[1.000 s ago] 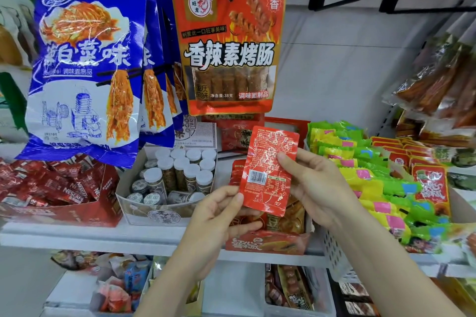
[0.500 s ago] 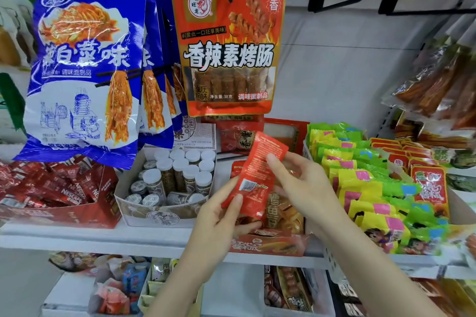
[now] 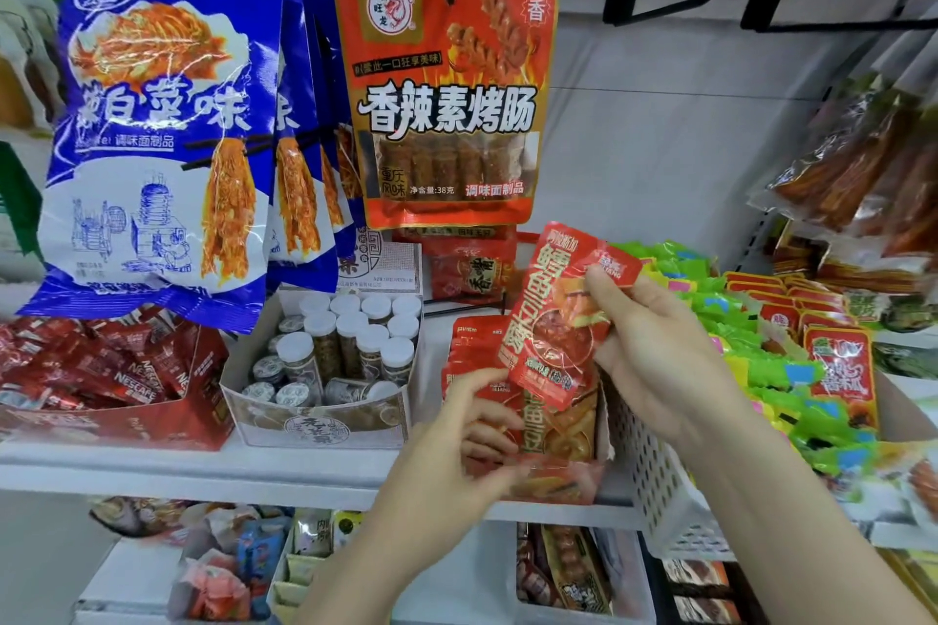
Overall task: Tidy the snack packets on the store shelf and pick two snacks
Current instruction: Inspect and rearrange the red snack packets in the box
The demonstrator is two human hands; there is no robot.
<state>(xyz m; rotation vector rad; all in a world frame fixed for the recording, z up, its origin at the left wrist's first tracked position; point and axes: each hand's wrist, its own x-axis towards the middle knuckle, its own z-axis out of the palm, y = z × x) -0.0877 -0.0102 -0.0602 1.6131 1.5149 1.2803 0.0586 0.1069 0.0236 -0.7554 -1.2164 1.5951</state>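
"香辣素烤肠" and "38克" on hanging orange packet, "白菜味" on blue packet, "NESCAFE" on red sachets

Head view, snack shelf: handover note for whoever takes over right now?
Right hand: pinches the red snack packet near its top, front side showing, tilted, above the tray.
Left hand: fingers curled at the row of matching red packets in the open display box; grip unclear, blurred.
Done: one packet lifted out.
Left: straighten the row, decide on this packet, pick a second snack.
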